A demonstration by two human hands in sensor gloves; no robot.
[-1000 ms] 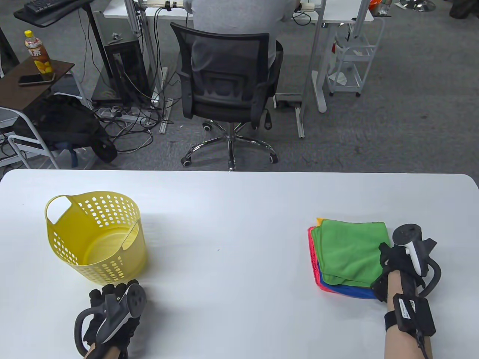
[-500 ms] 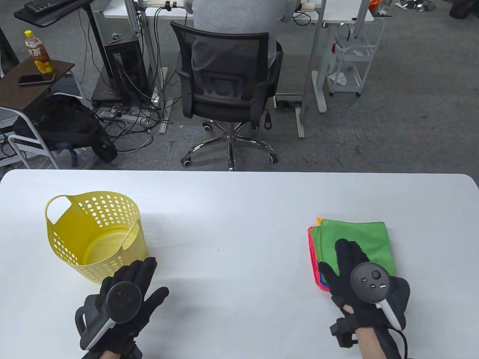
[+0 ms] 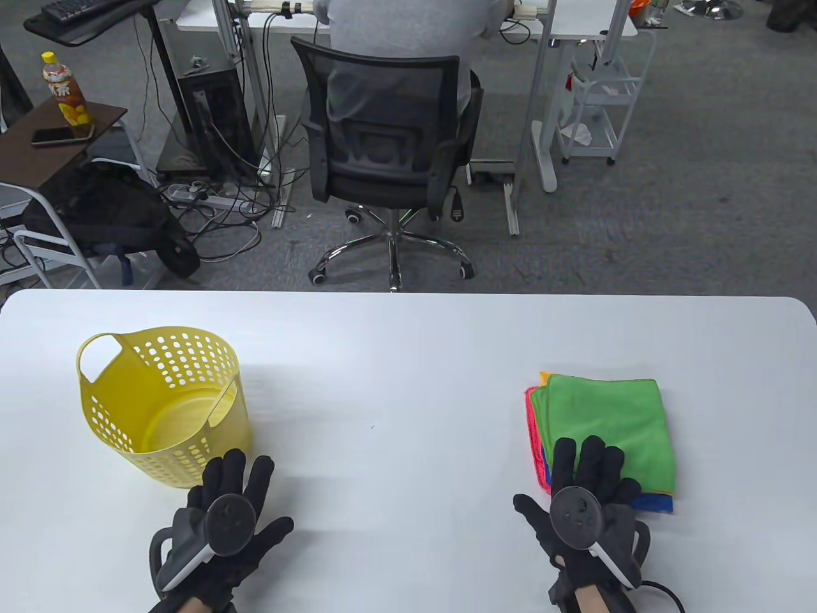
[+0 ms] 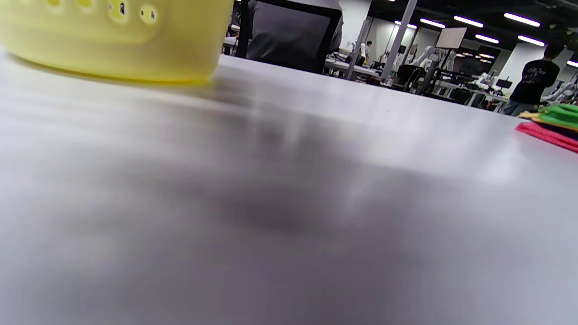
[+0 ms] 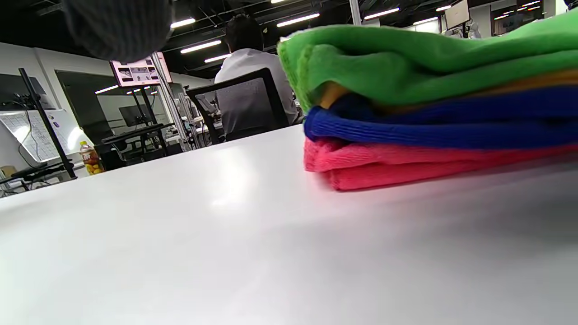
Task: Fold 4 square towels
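A stack of folded square towels (image 3: 603,428) lies on the right of the white table (image 3: 396,357), green on top, with orange, blue and pink edges showing below. In the right wrist view the stack (image 5: 433,113) fills the upper right. My right hand (image 3: 584,491) lies flat and open at the stack's near edge, fingertips resting on the green towel. My left hand (image 3: 233,504) lies flat and open on the table just in front of the yellow basket (image 3: 163,402), holding nothing. The left wrist view shows the stack's edge (image 4: 551,124) at far right.
The yellow perforated basket stands at the table's left and shows as a yellow wall (image 4: 113,40) in the left wrist view. Beyond the table's far edge is an office chair (image 3: 389,153) with a seated person, desks and cables.
My right hand swung from the stack's right side onto its top, then slid back to its near edge. My left hand opened flat and settled in front of the basket.
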